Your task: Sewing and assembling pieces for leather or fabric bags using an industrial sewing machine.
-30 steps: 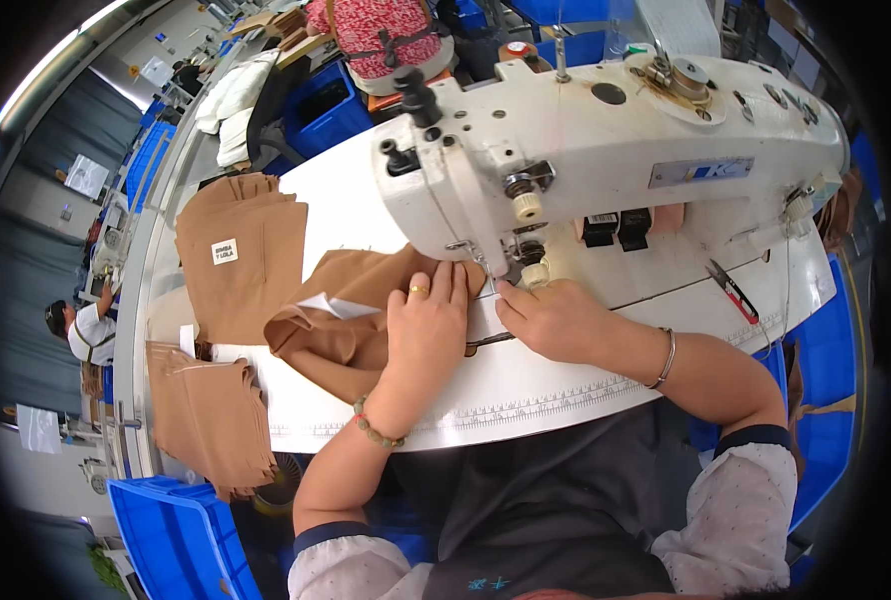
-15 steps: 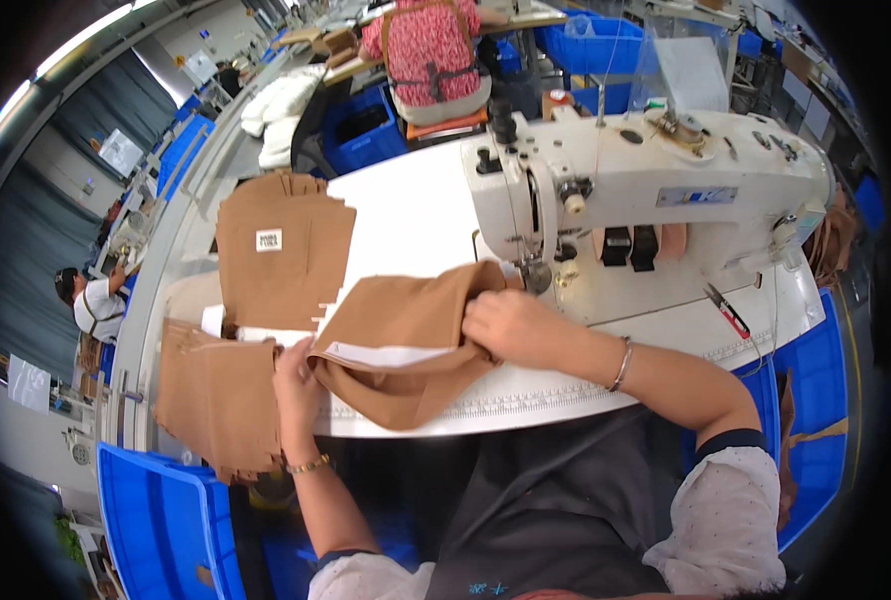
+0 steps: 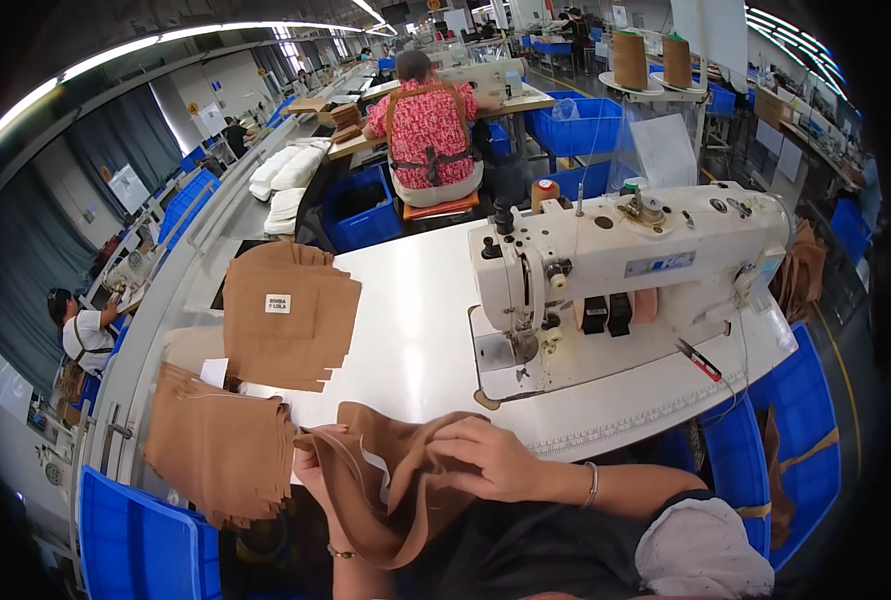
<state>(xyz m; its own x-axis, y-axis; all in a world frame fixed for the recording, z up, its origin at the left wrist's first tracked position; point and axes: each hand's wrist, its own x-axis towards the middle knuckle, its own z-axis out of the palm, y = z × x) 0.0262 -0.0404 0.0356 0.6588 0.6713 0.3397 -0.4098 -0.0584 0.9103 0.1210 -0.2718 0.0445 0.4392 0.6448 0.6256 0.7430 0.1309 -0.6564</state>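
Observation:
A crumpled brown fabric piece point(image 3: 376, 520) with a white strip along an opening hangs over the front edge of the white sewing table point(image 3: 396, 320), held in both hands. My left hand point(image 3: 316, 465) grips its left side, fingers curled and partly hidden behind the cloth. My right hand point(image 3: 476, 460) grips the right side with bent fingers. The cloth is off the white sewing machine point(image 3: 616, 240), whose needle area stands beyond it. Two stacks of brown pieces lie left of the hands, the upper one point(image 3: 276, 340) bearing a small label, the lower one point(image 3: 206, 450) beside the cloth.
Red-handled snips point(image 3: 704, 363) lie right of the machine. Blue bins point(image 3: 136, 520) flank the table, one at lower left, others point(image 3: 806, 420) at right. A co-worker in a red patterned top point(image 3: 426, 130) sits beyond the table, near white bundles point(image 3: 291, 165); another point(image 3: 86, 330) works at left.
Both hands have drawn the fabric away from the needle toward me, over the table's front edge, where it is now more bunched. The view has tilted up, showing more of the room.

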